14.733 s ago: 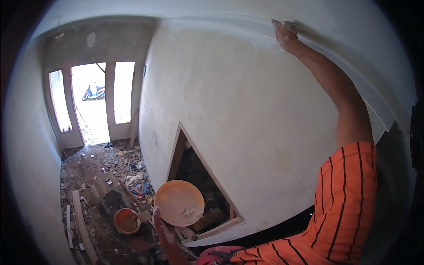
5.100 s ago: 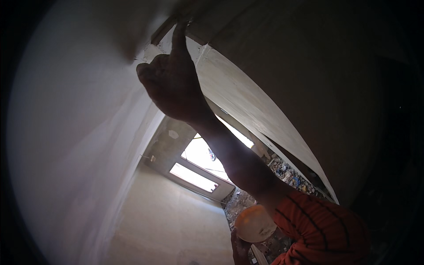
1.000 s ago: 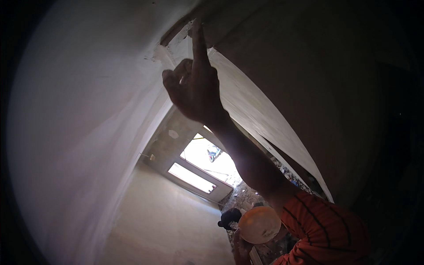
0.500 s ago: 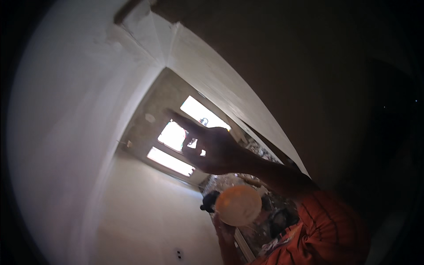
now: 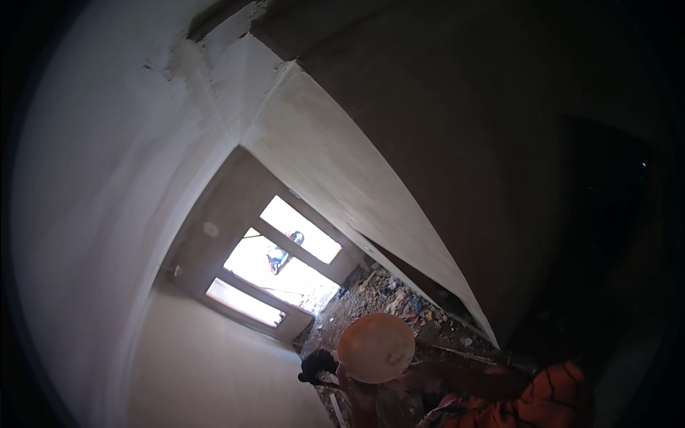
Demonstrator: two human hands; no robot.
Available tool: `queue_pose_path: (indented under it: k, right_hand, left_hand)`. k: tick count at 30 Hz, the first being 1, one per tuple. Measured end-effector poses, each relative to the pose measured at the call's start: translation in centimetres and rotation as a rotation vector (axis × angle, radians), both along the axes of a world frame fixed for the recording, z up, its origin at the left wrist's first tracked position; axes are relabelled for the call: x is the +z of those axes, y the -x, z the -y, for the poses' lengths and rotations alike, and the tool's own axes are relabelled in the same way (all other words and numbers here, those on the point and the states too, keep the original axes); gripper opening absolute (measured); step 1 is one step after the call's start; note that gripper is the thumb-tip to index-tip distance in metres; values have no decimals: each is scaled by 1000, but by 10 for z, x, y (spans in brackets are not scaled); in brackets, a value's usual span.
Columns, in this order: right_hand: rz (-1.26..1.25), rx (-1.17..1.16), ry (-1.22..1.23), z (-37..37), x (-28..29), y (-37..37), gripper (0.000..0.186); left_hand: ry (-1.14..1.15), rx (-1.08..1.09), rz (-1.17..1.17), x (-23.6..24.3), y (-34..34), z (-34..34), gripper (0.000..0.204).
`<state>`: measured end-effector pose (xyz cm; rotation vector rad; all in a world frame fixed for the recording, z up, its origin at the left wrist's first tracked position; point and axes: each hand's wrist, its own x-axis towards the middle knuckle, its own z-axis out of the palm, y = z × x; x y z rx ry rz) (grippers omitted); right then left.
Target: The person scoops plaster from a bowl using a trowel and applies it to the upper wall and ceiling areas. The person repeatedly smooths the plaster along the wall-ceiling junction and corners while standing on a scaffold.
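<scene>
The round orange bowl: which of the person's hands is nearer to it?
Left. The left hand holds the bowl by its lower-left rim; the right hand, dim, is beside its lower-right edge; contact there is unclear.

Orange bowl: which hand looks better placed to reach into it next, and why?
Probably the right hand, though dim: it is near the right side of the orange bowl, while the left hand appears occupied supporting the bowl's left edge.
</scene>
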<state>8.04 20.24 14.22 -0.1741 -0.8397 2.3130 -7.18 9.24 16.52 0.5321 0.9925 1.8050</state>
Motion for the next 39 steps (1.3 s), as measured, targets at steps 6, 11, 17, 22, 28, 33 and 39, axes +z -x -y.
queue_pose_path:
  k: [6, 11, 17, 22, 28, 33, 39]
  right_hand:
    - [139, -103, -87, -6, -5, 9, 59]
    - [326, -190, -169, -5, -14, -4, 54]
    - [699, -298, -311, -13, 27, -125, 47]
    - [515, -958, -942, -12, 196, -208, 46]
    - [712, -1421, -1694, -59, 348, -210, 38]
    - [842, -1558, -1733, -68, 377, -197, 36]
    - [832, -1465, -1794, -75, 350, -211, 39]
  left_hand:
    - [-63, 36, -1136, -12, 30, -34, 67]
    - [35, -297, -277, -1, 37, -49, 71]
    - [37, -525, 162, 21, 58, -32, 76]
    - [-259, -103, -982, 2, 57, -21, 76]
    - [-120, -274, -189, 28, 9, -30, 70]
    - [-235, -174, -582, -16, 14, -30, 60]
    - [-288, 43, -1073, -16, 12, -22, 82]
